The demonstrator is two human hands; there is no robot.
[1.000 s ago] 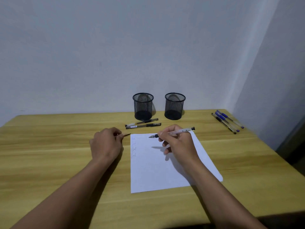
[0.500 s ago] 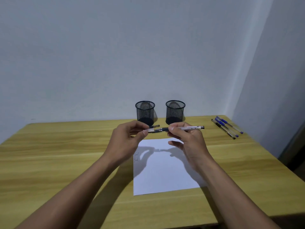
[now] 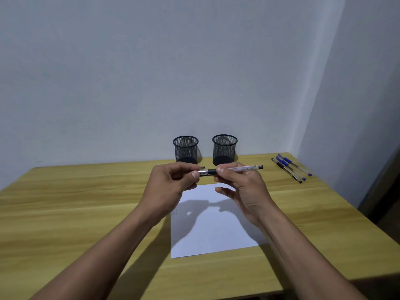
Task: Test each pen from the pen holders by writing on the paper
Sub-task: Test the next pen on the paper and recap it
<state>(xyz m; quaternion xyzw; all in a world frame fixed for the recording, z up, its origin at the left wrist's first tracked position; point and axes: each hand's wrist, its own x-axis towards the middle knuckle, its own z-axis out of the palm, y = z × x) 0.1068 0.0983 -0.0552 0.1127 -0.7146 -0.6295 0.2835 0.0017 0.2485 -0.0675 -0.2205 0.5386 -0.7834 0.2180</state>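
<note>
Left hand (image 3: 171, 187): pinched the pen's (image 3: 236, 169) tip end above the paper (image 3: 214, 234).
Right hand (image 3: 242, 189): pinched the pen's barrel above the paper.
Pen holders (image 3: 185, 149): behind the paper on the desk (image 3: 86, 202).

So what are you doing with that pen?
A person holds a white-barrelled pen level above the white sheet of paper. The right hand grips its barrel and the left hand pinches the clear cap at the tip end. Both black mesh pen holders look empty. Three pens lie at the wooden table's far right. A small scribble marks the paper.
</note>
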